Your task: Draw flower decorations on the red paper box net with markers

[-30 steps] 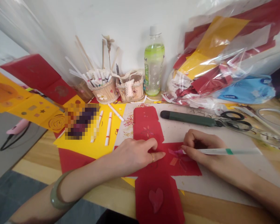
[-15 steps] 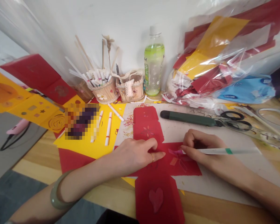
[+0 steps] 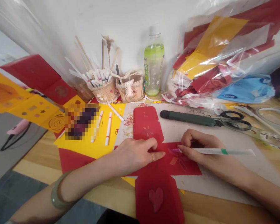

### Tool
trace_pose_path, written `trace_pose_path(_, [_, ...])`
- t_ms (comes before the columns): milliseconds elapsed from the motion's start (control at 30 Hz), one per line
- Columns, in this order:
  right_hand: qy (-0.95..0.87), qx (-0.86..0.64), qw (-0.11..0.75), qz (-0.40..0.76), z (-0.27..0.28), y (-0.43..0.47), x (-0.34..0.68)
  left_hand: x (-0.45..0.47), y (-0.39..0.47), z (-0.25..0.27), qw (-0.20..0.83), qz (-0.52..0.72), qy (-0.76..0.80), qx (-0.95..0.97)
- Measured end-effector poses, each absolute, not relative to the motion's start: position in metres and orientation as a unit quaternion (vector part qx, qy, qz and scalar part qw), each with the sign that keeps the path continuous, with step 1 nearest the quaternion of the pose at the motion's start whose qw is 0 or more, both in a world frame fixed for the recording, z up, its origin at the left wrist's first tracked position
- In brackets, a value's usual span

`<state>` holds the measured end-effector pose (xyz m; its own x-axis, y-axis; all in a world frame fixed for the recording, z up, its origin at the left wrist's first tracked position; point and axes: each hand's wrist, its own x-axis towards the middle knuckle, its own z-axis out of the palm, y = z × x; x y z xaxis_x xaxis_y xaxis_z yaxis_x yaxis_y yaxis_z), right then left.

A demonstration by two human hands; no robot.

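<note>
A red paper box template, cut in a cross shape with tabs, lies flat with a heart and small shapes on its panels. My left hand rests on its middle, one finger stretched out along the paper and another bent, gripping nothing. In my right hand a slim white marker with a green band is pinched between thumb and fingers. Its pink tip touches a pink-coloured patch on the right panel. Part of the left panel is hidden under my left hand and wrist.
Several markers lie on yellow paper. A dark green cutter and scissors lie behind my right hand. At the wall stand a marker-filled cup, a wooden basket, a drink bottle and a plastic bag of paper.
My right hand has shifted slightly left with the marker, whose far end now sits further left. My left hand and the red paper have stayed in place.
</note>
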<state>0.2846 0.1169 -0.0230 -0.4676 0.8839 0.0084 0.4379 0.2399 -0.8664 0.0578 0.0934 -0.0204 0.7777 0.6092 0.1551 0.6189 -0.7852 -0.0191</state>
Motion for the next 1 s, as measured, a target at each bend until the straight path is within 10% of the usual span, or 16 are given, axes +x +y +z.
trace_pose_path(1000, [-0.740,-0.442,0.260,0.435,-0.0269,0.1160,0.2871,0.0575,0.0926,-0.0215,0.035,-0.063,-0.333,-0.940])
